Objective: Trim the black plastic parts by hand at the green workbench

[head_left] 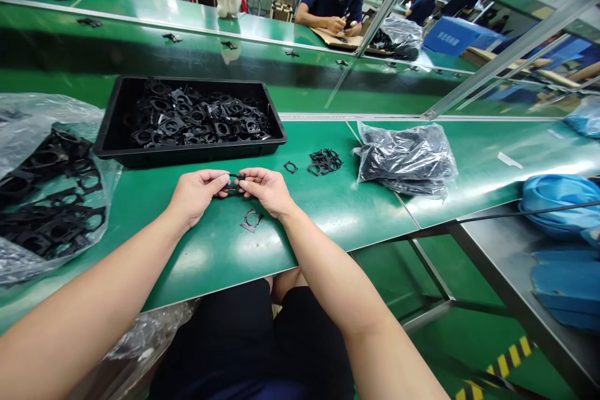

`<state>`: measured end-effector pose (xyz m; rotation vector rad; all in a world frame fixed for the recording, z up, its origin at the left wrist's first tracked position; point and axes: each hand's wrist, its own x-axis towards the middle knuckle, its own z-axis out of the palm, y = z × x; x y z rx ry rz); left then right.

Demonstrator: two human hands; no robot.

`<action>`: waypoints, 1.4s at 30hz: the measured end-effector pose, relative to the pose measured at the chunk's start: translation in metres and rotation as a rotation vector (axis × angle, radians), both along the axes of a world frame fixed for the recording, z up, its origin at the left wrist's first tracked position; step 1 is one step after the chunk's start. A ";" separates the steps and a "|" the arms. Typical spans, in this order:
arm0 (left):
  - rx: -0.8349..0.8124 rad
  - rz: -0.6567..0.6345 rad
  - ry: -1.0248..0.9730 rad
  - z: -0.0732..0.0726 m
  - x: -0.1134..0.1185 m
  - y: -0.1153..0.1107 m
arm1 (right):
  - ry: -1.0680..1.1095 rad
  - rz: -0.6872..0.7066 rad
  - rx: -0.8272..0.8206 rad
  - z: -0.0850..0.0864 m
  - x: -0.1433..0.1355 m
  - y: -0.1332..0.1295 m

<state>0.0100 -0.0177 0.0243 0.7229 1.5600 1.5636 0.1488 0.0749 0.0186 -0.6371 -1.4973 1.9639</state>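
Green table (337,212) underneath everything. Clear bag (60,106) of black frames at the left edge, beyond the left forearm. Black bin (187,156) heaped with similar frames, ahead and left, its long side running across the table. Packed bag (407,156) well off to the right. Both hands meet over the table just in front of the bin's near side. Left hand (199,194) pinching, thumb against fingers; right hand (267,190) likewise, fingertips close to the left's. Ring pile (325,162) forward and right of the right hand, apart from it. Black part (235,176) sits between the two sets of fingertips, gripped from both sides, neither hand clearly nearer; long axis seems to run crosswise, hand to hand, though fingers cover its ends and outline. Loose frame (245,222) flat on the table, bodyward of the grip, nearer the right hand. Smallest: lone ring (285,166), between right hand and pile, touching neither.
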 end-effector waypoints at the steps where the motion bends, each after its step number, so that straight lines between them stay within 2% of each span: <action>1: -0.002 -0.001 -0.010 -0.001 -0.001 0.000 | 0.002 0.002 0.005 0.000 0.000 0.000; 5: -0.022 -0.008 -0.036 -0.001 -0.002 0.001 | 0.004 0.000 0.031 -0.001 0.000 -0.001; 16: -0.066 -0.030 -0.180 0.012 -0.001 -0.001 | -0.003 0.009 0.062 -0.003 -0.001 -0.001; 22: -0.026 -0.013 -0.252 0.010 -0.002 -0.001 | 0.007 0.013 0.088 -0.004 -0.001 -0.001; 32: -0.036 -0.013 -0.237 0.011 -0.002 -0.001 | 0.001 0.013 0.107 -0.005 -0.001 -0.001; 42: 0.037 -0.005 -0.221 0.005 -0.002 0.002 | -0.002 -0.004 0.024 -0.003 -0.001 -0.002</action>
